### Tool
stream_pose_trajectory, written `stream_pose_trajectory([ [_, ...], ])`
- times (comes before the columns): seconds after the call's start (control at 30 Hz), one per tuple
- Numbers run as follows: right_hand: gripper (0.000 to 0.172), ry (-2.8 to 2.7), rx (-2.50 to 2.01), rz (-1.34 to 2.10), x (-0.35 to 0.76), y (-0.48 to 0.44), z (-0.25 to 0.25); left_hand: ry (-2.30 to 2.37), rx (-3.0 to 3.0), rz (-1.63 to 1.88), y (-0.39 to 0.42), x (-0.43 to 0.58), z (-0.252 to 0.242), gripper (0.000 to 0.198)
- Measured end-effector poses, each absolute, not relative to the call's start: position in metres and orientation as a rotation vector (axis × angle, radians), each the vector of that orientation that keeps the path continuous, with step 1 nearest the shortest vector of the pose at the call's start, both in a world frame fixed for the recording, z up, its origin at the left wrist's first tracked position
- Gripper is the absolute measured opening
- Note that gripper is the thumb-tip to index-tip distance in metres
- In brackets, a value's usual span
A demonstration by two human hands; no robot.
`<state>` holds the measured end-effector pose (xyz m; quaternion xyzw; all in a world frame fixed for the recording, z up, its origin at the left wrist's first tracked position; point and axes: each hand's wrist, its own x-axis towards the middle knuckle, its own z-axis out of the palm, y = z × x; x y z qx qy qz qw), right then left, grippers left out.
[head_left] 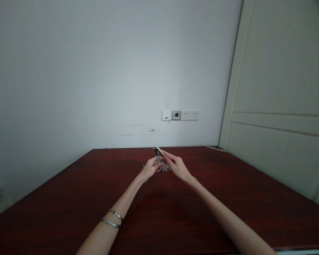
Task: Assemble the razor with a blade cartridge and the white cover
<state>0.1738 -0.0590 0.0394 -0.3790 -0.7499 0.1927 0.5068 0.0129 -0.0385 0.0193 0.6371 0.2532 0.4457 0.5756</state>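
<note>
Both my arms reach out over a dark red wooden table, and my hands meet near its middle. My left hand is closed around a thin dark pen-like object that stands nearly upright. My right hand pinches a small white piece at the top of that object, with its fingers partly stretched. A small teal thing shows between and under the hands; I cannot make out what it is. Two metal bracelets sit on my left forearm.
A white wall stands behind the table with a row of wall sockets above the table's far edge. A pale panelled door runs along the right side. A thin light strip lies at the table's far right corner.
</note>
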Motion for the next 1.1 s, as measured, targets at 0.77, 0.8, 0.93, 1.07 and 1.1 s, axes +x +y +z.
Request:
stream_pose_trajectory([
  [0.77, 0.041, -1.950, -0.948, -0.007, 0.174, -0.068, 0.036, 0.682, 1.568, 1.090, -0.035, 0.010, 0.021, 0.033],
  [0.8, 0.041, -1.899, -0.968, -0.021, 0.174, -0.067, 0.037, 0.683, 1.564, 1.083, -0.036, 0.010, 0.022, 0.032],
  [0.93, 0.041, -1.901, -1.011, -0.038, 0.178, -0.064, 0.040, 0.702, 1.563, 1.082, -0.036, 0.009, 0.022, 0.027],
  [1.07, 0.041, -1.886, -1.009, -0.020, 0.180, -0.065, 0.041, 0.723, 1.602, 1.085, -0.033, 0.009, 0.020, 0.025],
  [1.1, 0.041, -1.878, -1.015, -0.020, 0.180, -0.066, 0.042, 0.725, 1.613, 1.088, -0.032, 0.009, 0.019, 0.026],
])
